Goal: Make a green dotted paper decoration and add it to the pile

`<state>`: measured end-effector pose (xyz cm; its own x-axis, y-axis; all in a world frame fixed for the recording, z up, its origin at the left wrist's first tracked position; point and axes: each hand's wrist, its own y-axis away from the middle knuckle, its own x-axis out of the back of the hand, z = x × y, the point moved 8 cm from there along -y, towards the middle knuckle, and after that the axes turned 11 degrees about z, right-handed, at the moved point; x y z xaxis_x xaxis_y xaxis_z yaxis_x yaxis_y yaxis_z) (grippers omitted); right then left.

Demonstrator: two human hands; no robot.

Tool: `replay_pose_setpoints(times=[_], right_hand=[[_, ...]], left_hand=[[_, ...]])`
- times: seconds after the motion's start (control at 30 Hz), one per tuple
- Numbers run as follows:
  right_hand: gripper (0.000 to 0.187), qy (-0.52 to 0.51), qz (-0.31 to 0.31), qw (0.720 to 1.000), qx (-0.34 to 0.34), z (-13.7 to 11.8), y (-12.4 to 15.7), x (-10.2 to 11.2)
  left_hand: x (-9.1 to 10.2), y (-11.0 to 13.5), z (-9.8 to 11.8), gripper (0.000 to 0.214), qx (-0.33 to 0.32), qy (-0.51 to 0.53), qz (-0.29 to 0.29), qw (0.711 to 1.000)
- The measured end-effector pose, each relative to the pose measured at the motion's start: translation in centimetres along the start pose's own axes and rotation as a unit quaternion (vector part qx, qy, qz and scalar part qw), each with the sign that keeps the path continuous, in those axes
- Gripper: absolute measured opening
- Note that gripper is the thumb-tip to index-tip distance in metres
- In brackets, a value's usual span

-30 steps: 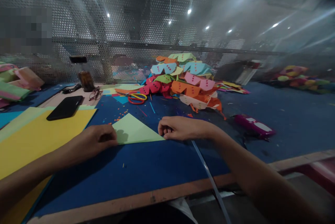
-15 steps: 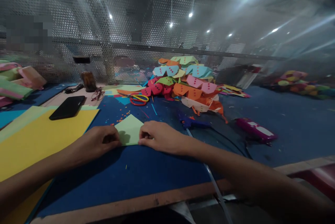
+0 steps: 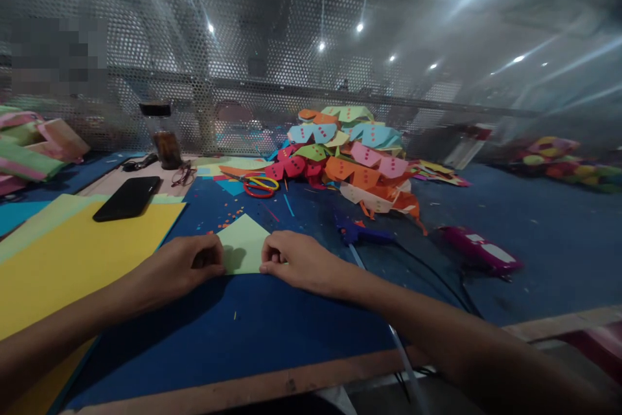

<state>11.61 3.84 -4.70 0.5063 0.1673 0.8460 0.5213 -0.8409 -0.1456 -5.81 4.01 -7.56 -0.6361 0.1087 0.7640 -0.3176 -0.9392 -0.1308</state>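
Pale green sheet of thin paper (image 3: 244,248), its visible part peaked at the top, lying flat on the blue tabletop (image 3: 233,350) just below the centre of the frame, between the two hands. The left hand (image 3: 197,263) is at the paper's lower left, fingers curled and narrow, thumb close to the fingertips. The right hand (image 3: 294,261) is at the lower right, similarly curled, covering that side of the paper. Whether either hand pinches the paper or only presses it cannot be told.

Left of frame: large yellow paper sheets (image 3: 129,246) beside the left hand, with a black, flat, rectangular phone (image 3: 127,199) lying at their upper edge. Above the paper: small orange paper scraps (image 3: 229,217) and scissors with red and yellow looped handles (image 3: 266,180). Upper centre: a heap of multicoloured folded paper pieces (image 3: 359,159) bearing small dots. Right of centre: a dark blue glue gun (image 3: 367,234) with a black cord. Farther right: a glossy purple oblong object (image 3: 481,251), blurred.
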Motion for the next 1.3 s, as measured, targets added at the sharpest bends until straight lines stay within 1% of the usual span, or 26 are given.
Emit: replay_pose_setpoints(times=[0.17, 0.4, 0.67, 0.87, 1.0, 1.1, 1.3], right_hand=[[0.008, 0.007, -0.006, 1.000, 0.011, 0.1, 0.2, 0.2], [0.004, -0.015, -0.007, 1.000, 0.020, 0.2, 0.6, 0.4], [0.003, -0.027, -0.048, 0.998, 0.007, 0.6, 0.7, 0.4], [0.003, -0.044, -0.056, 0.997, 0.014, 0.6, 0.6, 0.8], [0.007, -0.053, -0.085, 0.995, 0.018, 0.4, 0.5, 0.9], [0.010, -0.053, -0.094, 0.994, 0.015, 0.4, 0.4, 1.1], [0.011, -0.067, -0.111, 0.991, 0.016, 0.7, 0.6, 1.0]], left_hand=[[-0.1, -0.1, -0.5, 0.021, 0.017, -0.009, 0.000, 1.000], [-0.2, 0.2, -0.9, 0.013, 0.020, 0.031, 0.018, 0.999], [0.0, 0.5, 0.1, 0.014, -0.045, 0.035, 0.033, 0.998], [0.3, 1.2, 0.7, 0.019, -0.103, 0.035, 0.057, 0.992], [0.3, 1.6, 0.3, 0.022, -0.110, 0.034, 0.062, 0.991], [0.4, 1.8, 0.2, 0.024, -0.119, 0.036, 0.067, 0.990], [0.6, 1.8, -0.1, 0.019, -0.124, 0.022, 0.059, 0.990]])
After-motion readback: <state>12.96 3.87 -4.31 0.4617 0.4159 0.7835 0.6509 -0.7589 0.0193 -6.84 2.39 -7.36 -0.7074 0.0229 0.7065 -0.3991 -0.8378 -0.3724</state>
